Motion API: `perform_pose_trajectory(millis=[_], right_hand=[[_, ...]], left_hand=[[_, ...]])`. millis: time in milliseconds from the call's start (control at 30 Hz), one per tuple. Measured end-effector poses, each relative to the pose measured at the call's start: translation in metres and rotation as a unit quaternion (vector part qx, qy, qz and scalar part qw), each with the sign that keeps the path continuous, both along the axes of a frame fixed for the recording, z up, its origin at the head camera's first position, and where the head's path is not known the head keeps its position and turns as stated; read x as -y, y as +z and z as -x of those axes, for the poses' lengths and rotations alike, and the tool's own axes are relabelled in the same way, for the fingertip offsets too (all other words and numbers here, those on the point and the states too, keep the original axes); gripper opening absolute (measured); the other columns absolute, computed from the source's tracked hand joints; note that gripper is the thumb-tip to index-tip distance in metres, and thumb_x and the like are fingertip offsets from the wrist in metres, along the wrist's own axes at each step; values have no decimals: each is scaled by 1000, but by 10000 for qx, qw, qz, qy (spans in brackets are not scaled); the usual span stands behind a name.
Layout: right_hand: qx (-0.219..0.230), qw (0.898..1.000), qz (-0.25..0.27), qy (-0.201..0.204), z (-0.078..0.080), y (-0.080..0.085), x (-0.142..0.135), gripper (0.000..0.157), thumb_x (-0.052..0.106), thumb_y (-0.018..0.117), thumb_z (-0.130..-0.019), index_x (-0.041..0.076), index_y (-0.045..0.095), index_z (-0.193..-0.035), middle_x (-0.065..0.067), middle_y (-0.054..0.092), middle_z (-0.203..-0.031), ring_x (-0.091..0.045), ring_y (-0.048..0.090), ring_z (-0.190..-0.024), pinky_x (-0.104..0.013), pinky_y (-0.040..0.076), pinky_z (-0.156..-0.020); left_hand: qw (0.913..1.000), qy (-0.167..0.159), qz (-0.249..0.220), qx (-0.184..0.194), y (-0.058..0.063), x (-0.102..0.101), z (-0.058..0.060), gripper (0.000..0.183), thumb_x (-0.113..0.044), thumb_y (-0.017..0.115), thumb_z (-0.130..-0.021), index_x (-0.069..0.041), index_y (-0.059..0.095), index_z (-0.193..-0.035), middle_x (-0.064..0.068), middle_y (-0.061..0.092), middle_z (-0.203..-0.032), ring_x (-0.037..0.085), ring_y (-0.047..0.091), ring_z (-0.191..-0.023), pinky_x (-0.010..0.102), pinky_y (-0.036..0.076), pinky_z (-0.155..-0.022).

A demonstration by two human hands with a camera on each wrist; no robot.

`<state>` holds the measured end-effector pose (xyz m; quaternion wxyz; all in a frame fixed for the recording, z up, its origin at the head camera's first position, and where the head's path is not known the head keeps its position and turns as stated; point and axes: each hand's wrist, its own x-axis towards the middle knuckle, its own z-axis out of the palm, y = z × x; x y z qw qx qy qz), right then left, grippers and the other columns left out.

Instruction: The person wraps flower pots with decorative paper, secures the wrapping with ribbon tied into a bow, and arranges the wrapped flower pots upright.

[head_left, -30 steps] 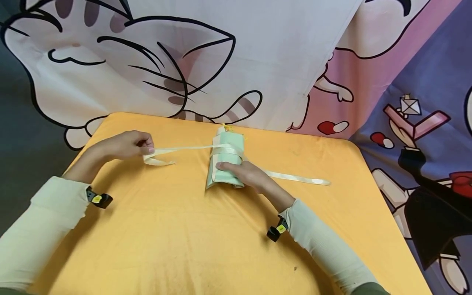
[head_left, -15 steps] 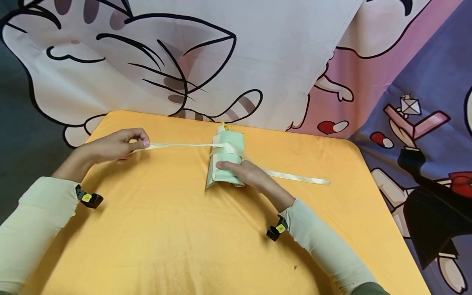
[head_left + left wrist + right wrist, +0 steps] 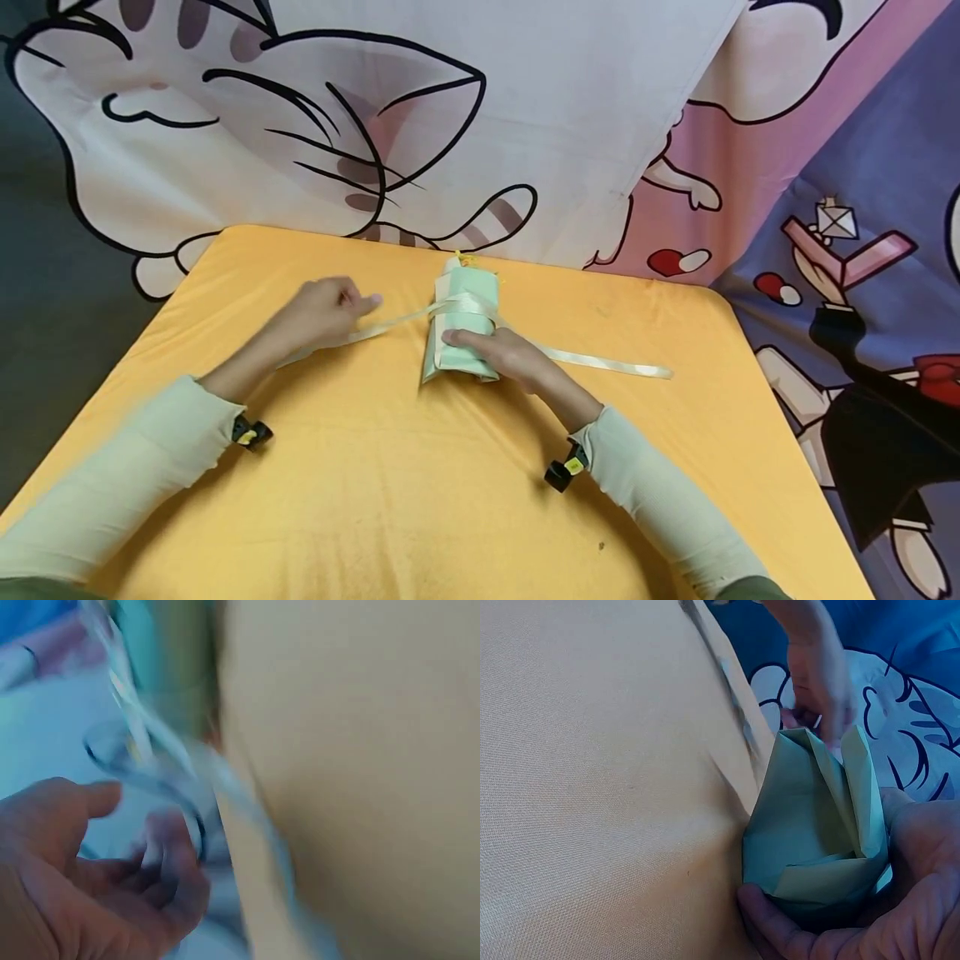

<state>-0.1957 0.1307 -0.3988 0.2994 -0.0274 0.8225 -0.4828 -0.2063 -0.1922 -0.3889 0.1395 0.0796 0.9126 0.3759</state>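
On the yellow cloth-covered counter [image 3: 390, 467], toward the far side, the right hand [image 3: 517, 358] held the boxy mint-green paper parcel [image 3: 471, 322]. The left hand [image 3: 326, 308], thumb and fingers apart, had let go of the shiny cream ribbon [image 3: 467, 305] and moved right, so the ribbon's left part drooped, not tight.

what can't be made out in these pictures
Head view: most fingers of the right hand, hidden by the green package.
Head view: right sleeve, cut off by the bottom edge.
Left wrist view: edges of the ribbon, blurred.
Right wrist view: anything inside the package, hidden by folded paper.
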Motion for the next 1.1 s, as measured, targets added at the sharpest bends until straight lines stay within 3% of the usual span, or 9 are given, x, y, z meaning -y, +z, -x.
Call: perform_pose_trajectory(millis=[67, 167, 233, 400, 500, 600, 767, 967, 1100], right_hand=[[-10, 10000, -71, -15, 0, 0, 0, 54, 71, 74, -99, 16, 74, -99, -2, 70, -102, -16, 65, -92, -31, 54, -88], [-59, 9999, -145, -27, 0, 2, 1, 59, 71, 73, -99, 12, 74, -105, -6, 70, -106, -17, 64, -93, -34, 56, -90], [-132, 9997, -218, -55, 1, 3, 0, 67, 73, 74, -97, 9, 74, -117, -8, 69, -117, -19, 64, -101, -39, 57, -99], [-145, 9997, -197, 9, -1, 6, -2, 84, 74, 74, -97, 4, 66, -143, -13, 59, -150, -26, 58, -130, -54, 47, -126], [-99, 9998, -151, 81, -2, 6, -1, 78, 72, 74, -98, 4, 69, -137, -15, 60, -149, -28, 59, -132, -53, 47, -125], [-101, 9997, -170, 138, -2, 5, -2, 64, 70, 75, -98, 9, 72, -120, -10, 67, -130, -24, 63, -119, -43, 53, -111], [-119, 9994, -151, 272, 3, 4, -6, 53, 66, 76, -99, 14, 77, -103, -2, 74, -102, -17, 68, -95, -32, 58, -87], [-193, 9974, -534, 439, 7, 11, -16, 58, 65, 78, -101, 8, 77, -91, -5, 77, -81, -20, 79, -75, -43, 71, -81], [-949, 9854, -1370, 346, 4, 30, -24, 68, 66, 77, -102, 0, 78, -87, -8, 75, -69, -26, 80, -66, -44, 70, -71]], left_hand=[[9946, -7, -676, 788, -1, -24, -4, 74, -69, 58, -111, 3, 70, -125, 15, 76, -100, 25, 73, -83, 38, 64, -78], [9686, -38, -1447, 2020, -6, -54, -5, 91, -76, 59, -107, 9, 67, -136, 22, 79, -109, 24, 79, -84, 38, 70, -82], [9546, -22, -1719, 2431, -10, -68, -5, 92, -78, 62, -104, 8, 67, -137, 22, 78, -114, 23, 80, -86, 39, 71, -84], [9346, 82, -2317, 2699, -22, -87, 2, 74, -69, 71, -103, 2, 74, -124, 13, 78, -102, 20, 80, -82, 37, 71, -82], [9193, 122, -2724, 2837, -27, -89, 2, 62, -59, 73, -106, 1, 73, -124, 11, 78, -96, 21, 80, -81, 38, 71, -81], [9074, 145, -2948, 2992, -29, -90, 3, 60, -54, 73, -106, 1, 69, -129, 12, 77, -100, 22, 80, -84, 40, 71, -83], [8979, 167, -3061, 3160, -29, -91, 4, 56, -51, 72, -106, 1, 67, -128, 13, 74, -102, 22, 78, -88, 40, 71, -84], [8913, 239, -3176, 3226, -31, -91, 5, 50, -48, 73, -106, 0, 70, -123, 10, 75, -99, 22, 77, -86, 38, 70, -83], [8944, 210, -3129, 3190, -31, -91, 6, 52, -49, 74, -106, -2, 69, -127, 10, 76, -100, 22, 77, -87, 38, 70, -82]])
